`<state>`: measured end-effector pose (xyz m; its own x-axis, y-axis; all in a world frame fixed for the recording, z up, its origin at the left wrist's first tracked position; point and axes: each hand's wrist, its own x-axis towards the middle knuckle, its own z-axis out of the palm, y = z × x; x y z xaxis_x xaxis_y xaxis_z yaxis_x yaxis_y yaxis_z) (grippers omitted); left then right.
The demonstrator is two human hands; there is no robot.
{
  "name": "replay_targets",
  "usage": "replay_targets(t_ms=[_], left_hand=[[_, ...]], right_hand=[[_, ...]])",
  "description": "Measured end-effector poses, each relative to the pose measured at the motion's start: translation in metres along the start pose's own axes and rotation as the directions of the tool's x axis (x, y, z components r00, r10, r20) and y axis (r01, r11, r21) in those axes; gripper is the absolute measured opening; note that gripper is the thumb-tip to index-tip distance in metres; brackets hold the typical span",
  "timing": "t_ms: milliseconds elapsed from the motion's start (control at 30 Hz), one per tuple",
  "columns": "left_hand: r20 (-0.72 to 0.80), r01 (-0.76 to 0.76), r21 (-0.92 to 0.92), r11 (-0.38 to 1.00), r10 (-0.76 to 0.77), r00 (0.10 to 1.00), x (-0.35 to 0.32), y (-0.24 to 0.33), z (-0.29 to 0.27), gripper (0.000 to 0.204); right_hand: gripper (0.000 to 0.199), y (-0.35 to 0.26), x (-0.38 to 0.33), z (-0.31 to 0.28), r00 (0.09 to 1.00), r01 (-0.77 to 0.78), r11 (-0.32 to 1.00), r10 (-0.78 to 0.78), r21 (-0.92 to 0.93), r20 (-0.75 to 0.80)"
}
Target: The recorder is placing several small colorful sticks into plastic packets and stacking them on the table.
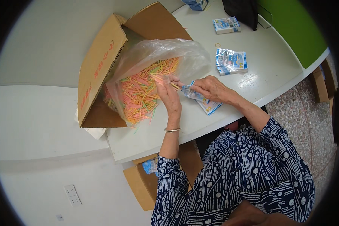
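Observation:
My left hand [169,98] is closed around a small bunch of thin pastel sticks [159,79], held upright at the edge of a heap. Pink, yellow and green sticks [141,92] make up that heap, spilling from a clear plastic bag [194,56] inside a tipped cardboard box [98,75]. Close by on the right, my right hand [213,89] pinches a blue-and-white plastic packet [192,93], its near end almost touching the left fingers. Under the right hand, another blue-and-white packet [211,107] lies on the white table [139,141].
Further right lie a small stack of similar packets [231,61], one more group [226,25] and a rubber band [217,45]. Packets [197,4] and a black bag [241,13] sit at the far edge. An open carton [139,184] stands below the table. A green panel [297,30] borders the right.

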<state>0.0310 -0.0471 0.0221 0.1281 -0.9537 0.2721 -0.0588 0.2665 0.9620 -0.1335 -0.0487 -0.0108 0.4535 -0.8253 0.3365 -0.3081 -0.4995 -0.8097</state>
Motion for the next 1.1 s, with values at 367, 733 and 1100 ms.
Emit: replay_targets(t_ms=[367, 733, 1100], left_hand=[[0.076, 0.213, -0.593, 0.777, -0.209, 0.975, 0.009, 0.027, -0.006, 0.024], [0.201, 0.275, -0.399, 0.875, -0.209, 0.957, -0.004, 0.032, 0.005, 0.031], [0.191, 0.134, -0.248, 0.960, -0.087, 0.978, -0.018, 0.036, 0.012, 0.038]], right_hand=[[0.030, 0.008, -0.006, -0.009, 0.961, -0.263, 0.824, 0.179, 0.502, 0.209], [0.027, 0.007, -0.007, -0.016, 0.931, -0.324, 0.759, 0.149, 0.565, 0.334], [0.028, 0.012, -0.011, -0.011, 0.933, -0.330, 0.716, 0.145, 0.615, 0.331]])
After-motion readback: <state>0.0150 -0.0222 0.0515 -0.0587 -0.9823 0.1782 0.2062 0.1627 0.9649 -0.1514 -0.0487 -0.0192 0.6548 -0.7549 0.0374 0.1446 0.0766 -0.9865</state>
